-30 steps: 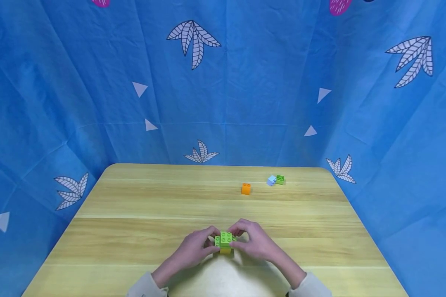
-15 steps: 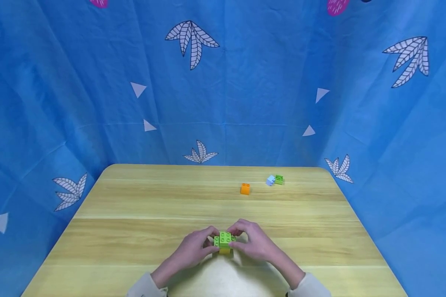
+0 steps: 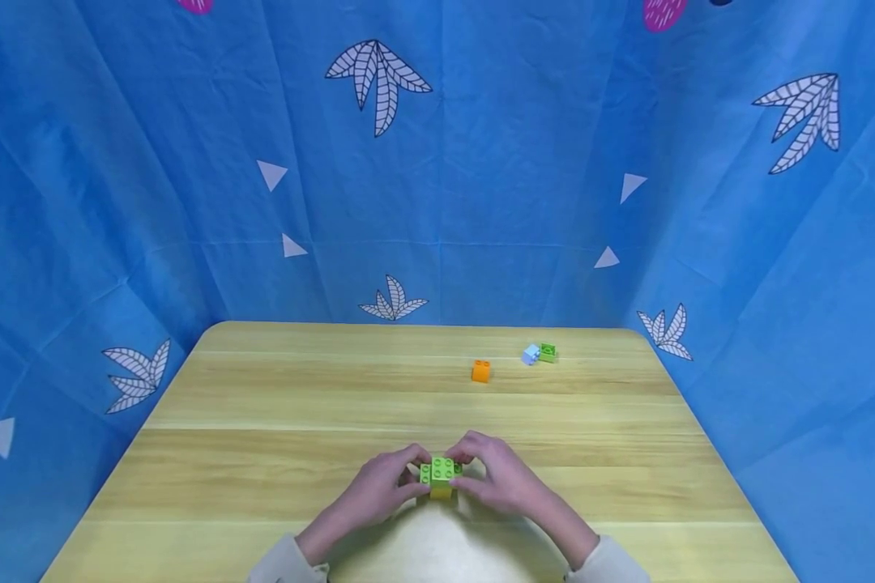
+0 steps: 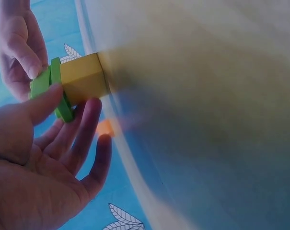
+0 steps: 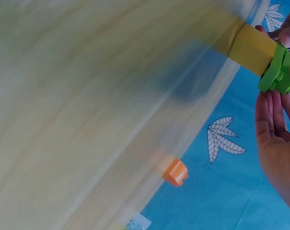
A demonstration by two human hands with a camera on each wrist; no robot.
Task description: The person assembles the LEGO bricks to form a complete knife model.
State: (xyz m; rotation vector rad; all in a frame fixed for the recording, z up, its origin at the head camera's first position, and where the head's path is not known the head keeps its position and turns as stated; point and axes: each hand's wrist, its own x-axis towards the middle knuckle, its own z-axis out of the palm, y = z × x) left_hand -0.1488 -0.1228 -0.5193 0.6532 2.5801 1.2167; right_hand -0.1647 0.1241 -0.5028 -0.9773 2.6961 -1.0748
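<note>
A small toy-brick stack stands near me on the table. At its base is a yellow block (image 4: 85,79), with a long thin green brick (image 3: 426,474) across it and a square green brick (image 3: 442,472) on top. The left hand (image 3: 375,486) pinches the long green brick near its left end between thumb and fingers. From the other side, the right hand (image 3: 503,476) pinches the square green brick, its thumb at the near right corner. In the left wrist view, a narrow dark gap shows between the two green bricks. Some fingertips are hidden behind the stack.
An orange brick (image 3: 481,371) stands farther back on the wooden table (image 3: 277,389). Right of it, a light blue brick (image 3: 531,354) and another green brick (image 3: 548,353) lie close together. A blue patterned curtain (image 3: 525,202) surrounds the table's back and sides.
Both hands keep their hold on the stack. The square green brick has shifted very slightly; the loose bricks stay where they were.
</note>
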